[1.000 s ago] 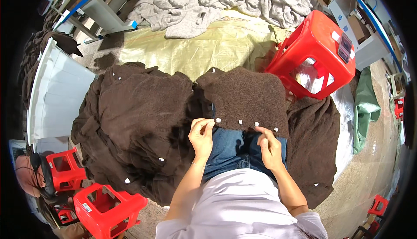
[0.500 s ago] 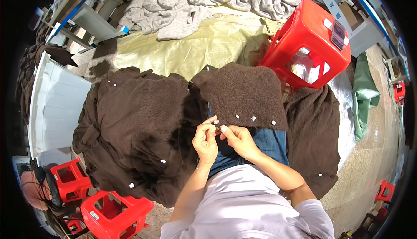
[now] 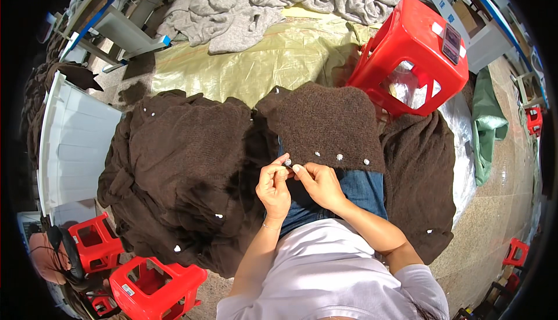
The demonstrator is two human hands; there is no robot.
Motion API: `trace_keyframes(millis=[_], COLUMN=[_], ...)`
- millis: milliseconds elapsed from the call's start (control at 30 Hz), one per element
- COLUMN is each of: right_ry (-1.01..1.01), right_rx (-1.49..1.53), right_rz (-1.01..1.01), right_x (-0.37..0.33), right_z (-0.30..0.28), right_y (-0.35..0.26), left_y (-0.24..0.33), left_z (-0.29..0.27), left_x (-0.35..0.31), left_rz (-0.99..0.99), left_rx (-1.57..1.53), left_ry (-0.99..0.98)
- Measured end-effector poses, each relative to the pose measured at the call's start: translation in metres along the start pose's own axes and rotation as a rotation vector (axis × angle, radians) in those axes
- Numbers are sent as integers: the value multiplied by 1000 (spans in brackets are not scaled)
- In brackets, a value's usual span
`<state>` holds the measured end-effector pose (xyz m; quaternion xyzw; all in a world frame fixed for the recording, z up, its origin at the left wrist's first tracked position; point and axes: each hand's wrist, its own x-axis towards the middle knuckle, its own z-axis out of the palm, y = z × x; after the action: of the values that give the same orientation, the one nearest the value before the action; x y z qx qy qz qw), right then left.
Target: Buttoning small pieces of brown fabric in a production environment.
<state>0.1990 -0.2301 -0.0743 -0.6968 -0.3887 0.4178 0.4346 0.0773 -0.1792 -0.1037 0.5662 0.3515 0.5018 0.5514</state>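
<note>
A fuzzy dark brown knit garment (image 3: pixel 328 119) lies over my lap, on blue jeans (image 3: pixel 363 195). Several sparkly round buttons (image 3: pixel 340 157) sit in a row along its near edge. My left hand (image 3: pixel 273 189) pinches that edge at its left end, right beside the leftmost button (image 3: pixel 288 162). Close against it, my right hand (image 3: pixel 321 186) is closed too, thumb and fingertips together at the same bit of knit edge. Whether a needle or thread is between the fingertips is too small to tell.
Brown knit garments are heaped to my left (image 3: pixel 180 163) and right (image 3: pixel 415 186). A red stool (image 3: pixel 401 58) with a phone (image 3: pixel 451 44) stands far right. Beyond lie yellowish sheeting (image 3: pixel 232 67) and grey knits (image 3: pixel 244 12). A white bin (image 3: pixel 75 140) and red stools (image 3: pixel 154 288) stand left.
My right hand has shifted slightly up and its fingers have curled in more. The left hand stays at the garment's edge, nearly unmoved.
</note>
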Motion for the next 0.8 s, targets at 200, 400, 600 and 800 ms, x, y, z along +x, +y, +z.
trace_keyframes(millis=[200,400,600,800], right_ry=[113,256,344,288], right_rx=[-266,-470,-611,-484], right_rz=[-104,-327,-514,-369], right_x=[-5,-5,-3,-2], right_z=[-1,3,3,4], right_y=[-14,-10,-9,-9], left_y=[-4,-3,-2,-3], left_z=[-2,-2,-2,-2], left_x=[-1,0,2,2], left_rz=[14,6,13,39], left_rx=[37,21,37,92], left_ry=[-18,-9,2,-2])
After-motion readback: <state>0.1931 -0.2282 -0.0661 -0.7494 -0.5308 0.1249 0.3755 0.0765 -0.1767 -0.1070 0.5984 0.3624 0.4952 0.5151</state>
